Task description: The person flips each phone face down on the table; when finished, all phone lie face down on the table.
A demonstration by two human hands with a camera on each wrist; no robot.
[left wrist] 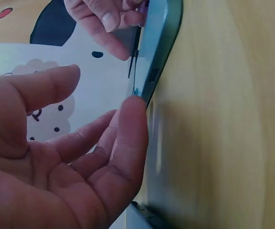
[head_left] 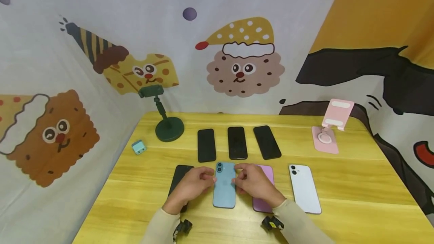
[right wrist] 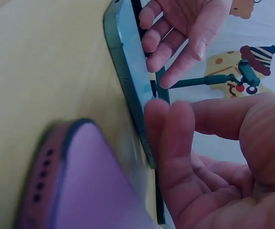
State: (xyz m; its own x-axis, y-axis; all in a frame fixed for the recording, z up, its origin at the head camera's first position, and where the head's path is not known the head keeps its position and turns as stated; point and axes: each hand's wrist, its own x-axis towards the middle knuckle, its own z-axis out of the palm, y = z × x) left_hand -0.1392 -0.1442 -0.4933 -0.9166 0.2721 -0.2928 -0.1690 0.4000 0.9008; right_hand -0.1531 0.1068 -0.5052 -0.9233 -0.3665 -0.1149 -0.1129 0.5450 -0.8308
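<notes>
A light blue phone [head_left: 225,189] lies back side up in front of me, its two camera lenses at the top left. My left hand [head_left: 194,184] is at its left edge, and in the left wrist view a fingertip [left wrist: 132,112] meets the phone's side. Opposite, my right hand [head_left: 255,183] has its fingers bent loosely at the right edge; the right wrist view shows fingertips [right wrist: 178,119] right beside the phone. Under the left hand and forearm a dark phone [head_left: 179,176] is partly hidden. A purple-pink phone [head_left: 262,205] is partly covered by my right hand.
Three black phones [head_left: 237,142] lie in a row farther back. To the right is a white phone [head_left: 305,189]. A dark green phone stand [head_left: 169,129] and a small light blue object [head_left: 138,147] are at back left, a pink phone stand [head_left: 325,142] at back right.
</notes>
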